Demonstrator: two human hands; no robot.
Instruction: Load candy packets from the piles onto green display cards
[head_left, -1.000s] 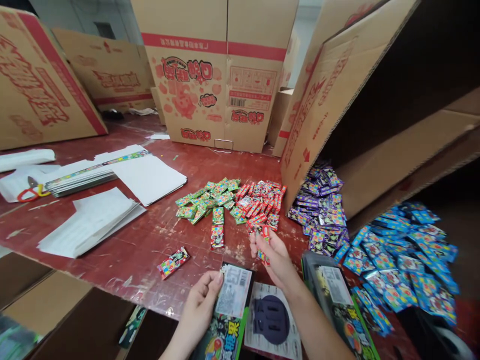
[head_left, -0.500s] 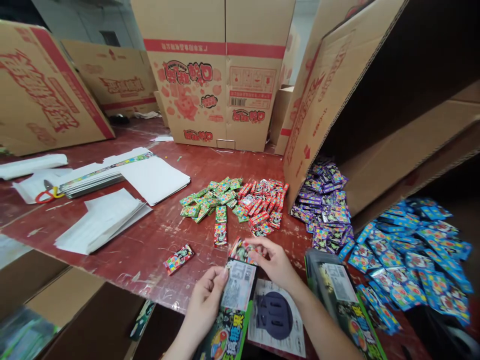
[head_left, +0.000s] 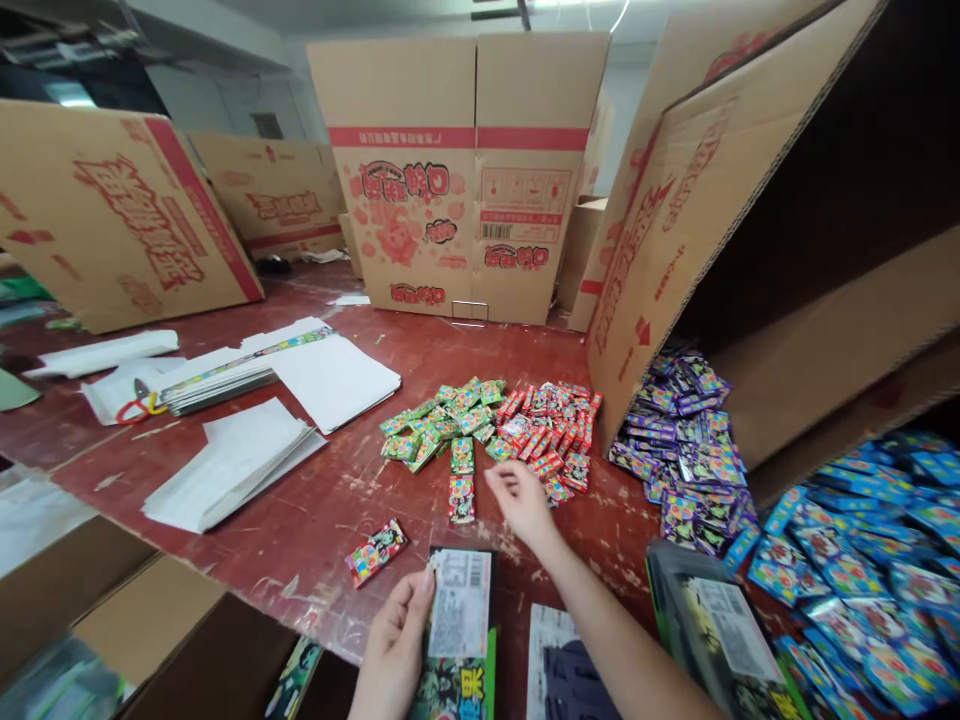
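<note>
My left hand (head_left: 396,640) grips the left edge of an upright black-and-green display box (head_left: 459,612) with a white barcode label, at the table's near edge. My right hand (head_left: 520,500) is stretched forward over the table, fingers loosely apart and nothing visible in them. It hovers just short of the red candy packets (head_left: 553,432) and next to two single packets (head_left: 461,486) lying below the green pile (head_left: 441,420). One more loose packet (head_left: 376,552) lies left of the box.
Purple packets (head_left: 684,432) spill from a tipped carton (head_left: 675,220); blue packets (head_left: 862,560) lie at right. A second display box (head_left: 720,632) stands at lower right. White paper stacks (head_left: 232,462) and scissors (head_left: 137,406) are on the left; cartons (head_left: 465,170) stand behind.
My right hand held red packets over the display box, and has now moved forward to the piles with nothing in it. The left hand keeps its grip on the box. The view has tilted up.
</note>
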